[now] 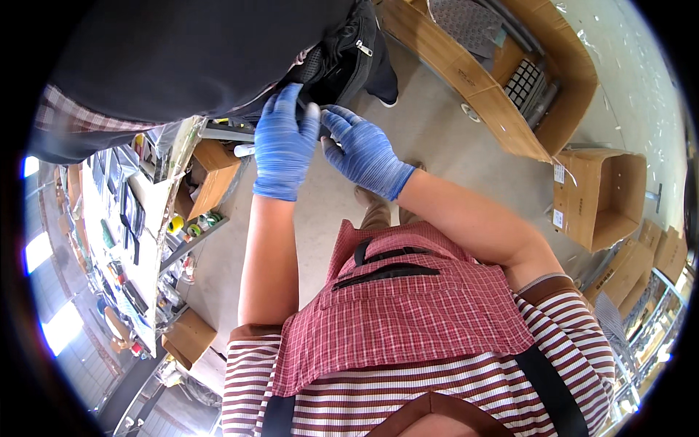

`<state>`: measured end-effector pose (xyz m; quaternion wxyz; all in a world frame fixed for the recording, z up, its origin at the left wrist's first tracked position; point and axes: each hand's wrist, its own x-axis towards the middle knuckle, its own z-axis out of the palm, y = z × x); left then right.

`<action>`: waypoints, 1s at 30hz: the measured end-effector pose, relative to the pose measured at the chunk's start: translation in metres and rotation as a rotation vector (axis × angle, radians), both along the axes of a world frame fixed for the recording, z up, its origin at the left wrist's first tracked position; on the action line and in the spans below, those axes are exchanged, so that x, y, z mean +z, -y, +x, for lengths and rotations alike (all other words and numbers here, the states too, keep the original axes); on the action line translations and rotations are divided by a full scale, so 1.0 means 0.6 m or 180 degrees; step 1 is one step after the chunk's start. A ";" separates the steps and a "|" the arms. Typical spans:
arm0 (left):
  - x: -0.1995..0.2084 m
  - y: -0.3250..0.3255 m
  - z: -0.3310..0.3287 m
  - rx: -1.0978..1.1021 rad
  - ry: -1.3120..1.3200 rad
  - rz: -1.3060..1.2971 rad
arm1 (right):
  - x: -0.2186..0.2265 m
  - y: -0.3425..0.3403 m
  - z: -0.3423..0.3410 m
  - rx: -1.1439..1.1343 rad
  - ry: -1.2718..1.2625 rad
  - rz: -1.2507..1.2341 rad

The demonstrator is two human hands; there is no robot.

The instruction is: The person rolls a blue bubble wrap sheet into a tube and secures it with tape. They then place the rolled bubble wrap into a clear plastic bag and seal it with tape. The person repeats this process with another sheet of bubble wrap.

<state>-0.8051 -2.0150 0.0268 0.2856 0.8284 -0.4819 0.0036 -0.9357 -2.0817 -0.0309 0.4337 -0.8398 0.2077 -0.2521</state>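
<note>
Both my hands wear blue knitted gloves and are raised at the lower edge of a black zipped bag or pocket (357, 62). It gapes, with a silver zip pull at its right side; its inside is too dark to make out. My left hand (286, 142) has its fingers stretched upward against the dark fabric, thumb apart. From the right, my right hand (368, 149) points its slightly bent fingers at the same edge, thumb apart below them. I see nothing held in either palm. Large black cloth (189, 58), apparently a person's clothing, fills the upper left.
A long open cardboard box (473, 87) at upper right holds grey material and dark parts. Below it stands a smaller open box (601, 200). At left, a cluttered white workbench (167, 218) holds tape rolls and dark pieces. A shoe (389, 100) shows beside the bag.
</note>
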 end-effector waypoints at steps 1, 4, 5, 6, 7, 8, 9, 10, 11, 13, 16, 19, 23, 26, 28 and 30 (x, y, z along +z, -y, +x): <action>0.001 0.003 -0.008 -0.0009 0.0155 0.0307 | -0.004 0.002 -0.003 0.0066 -0.0055 -0.0009; 0.002 0.001 -0.007 0.0008 0.0512 0.1121 | -0.010 0.031 -0.007 0.0054 -0.0176 -0.0080; -0.004 -0.005 -0.006 0.0006 0.0745 0.1259 | -0.004 0.045 -0.007 -0.0076 -0.0212 -0.0142; -0.006 -0.009 -0.008 0.0004 0.0983 0.1399 | 0.003 0.059 -0.004 -0.0208 -0.0242 -0.0201; -0.004 -0.010 -0.009 0.0009 0.0942 0.1447 | 0.009 0.070 0.003 -0.0612 -0.0225 -0.0457; 0.000 -0.004 -0.012 -0.0015 0.0902 0.1491 | 0.013 0.085 0.010 -0.0678 -0.0474 -0.0543; 0.003 -0.004 -0.013 -0.0018 0.0867 0.1547 | 0.020 0.097 0.021 -0.0723 -0.0712 -0.0619; 0.001 -0.007 -0.013 -0.0050 0.0936 0.1561 | 0.027 0.105 0.029 -0.0765 -0.0951 -0.0694; -0.005 -0.013 -0.011 -0.0072 0.0991 0.1563 | 0.060 0.115 0.038 -0.0193 -0.1729 -0.0376; -0.012 -0.017 -0.008 -0.0071 0.0909 0.1507 | 0.090 0.112 0.058 -0.0046 -0.2193 -0.0485; -0.014 -0.018 -0.006 0.0007 0.0620 0.1291 | 0.070 0.116 0.075 -0.0116 -0.2321 -0.0744; -0.016 -0.020 -0.002 0.0057 0.0563 0.1057 | 0.071 0.129 0.091 -0.0119 -0.2505 -0.0472; -0.010 -0.031 0.007 0.0093 0.0422 0.0883 | 0.110 0.125 0.090 -0.0064 -0.2523 -0.0344; 0.004 -0.042 0.012 -0.0097 0.0161 0.0652 | 0.119 0.122 0.052 -0.0248 -0.1649 -0.0632; 0.008 -0.055 0.013 -0.0219 0.0060 0.0537 | 0.129 0.124 0.023 -0.0275 -0.0617 -0.0725; 0.003 -0.060 0.014 -0.0324 0.0071 0.0478 | 0.140 0.143 -0.002 -0.0149 0.0304 0.0988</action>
